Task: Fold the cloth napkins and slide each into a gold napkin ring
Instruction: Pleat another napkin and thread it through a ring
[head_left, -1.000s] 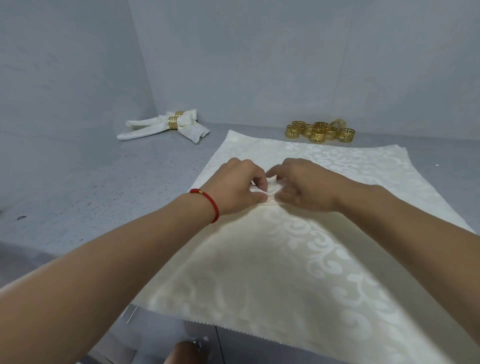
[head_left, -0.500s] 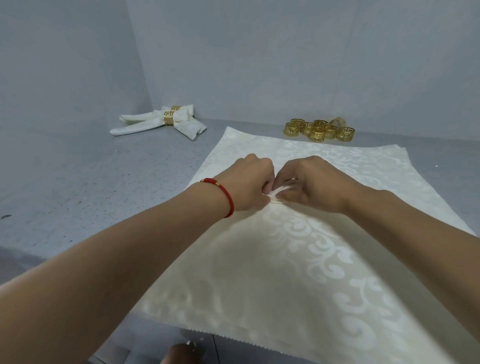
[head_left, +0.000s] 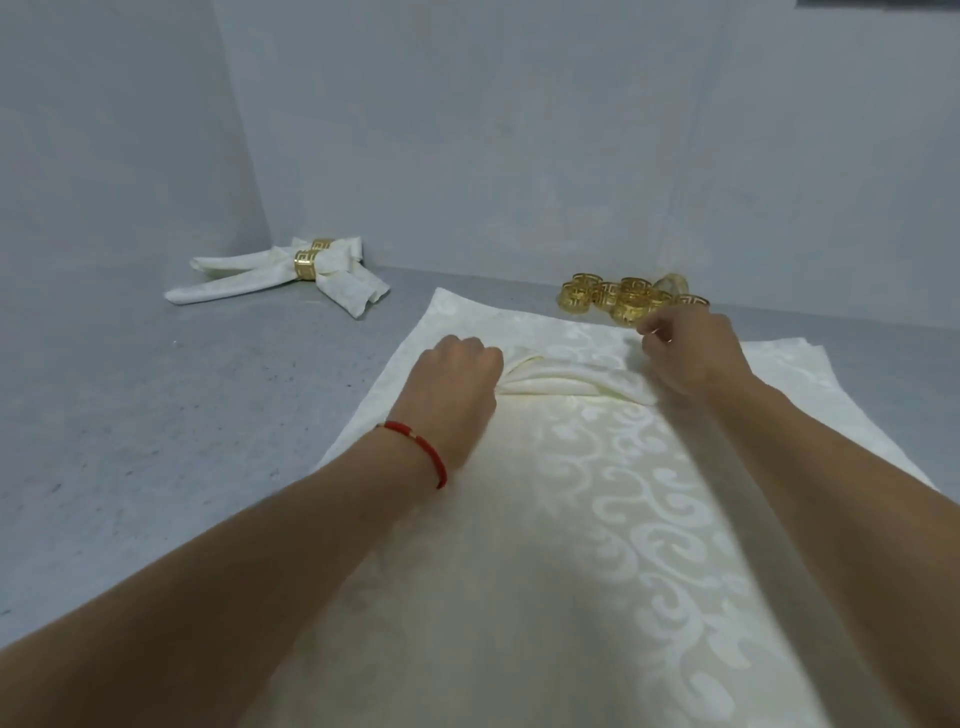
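Observation:
A stack of cream damask napkins lies flat on the grey table. The top napkin is gathered into a pleated ridge near its middle. My left hand, with a red cord on its wrist, pinches the left end of that ridge. My right hand is at the right end of the ridge, its fingers curled just in front of a pile of several gold napkin rings. Whether those fingers touch a ring I cannot tell.
Two finished napkins in gold rings lie at the back left near the wall corner. The speckled grey table stretches left of the stack. Grey walls close the back and left sides.
My right hand has let go of the gathered middle and moved right and back to the ring pile. The pleated ridge now shows between my hands. My left hand kept its pinch.

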